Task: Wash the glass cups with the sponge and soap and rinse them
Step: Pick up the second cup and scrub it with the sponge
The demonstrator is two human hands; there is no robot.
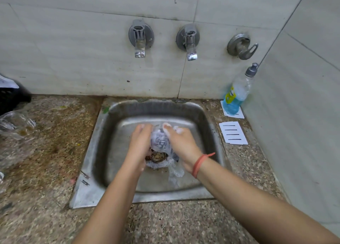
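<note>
Left hand (140,146) and right hand (181,144) over the steel sink (110,151), fingers of both wrapped around a soapy glass cup (159,140) above the drain (157,156). Farther back, more glass cups (17,124) on the surface (55,133) at left, blue soap bottle (237,94) at right, two taps (140,39) on the tiled wall.

arms bare — no sleeves | right wrist — orange thread band (199,164)

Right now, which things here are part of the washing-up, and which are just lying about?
In use:
- soapy glass cup, held by left hand and right hand
- sink
- soap bottle
- taps
- unwashed glasses

Lying about:
- white slotted tray
- black basket
</note>
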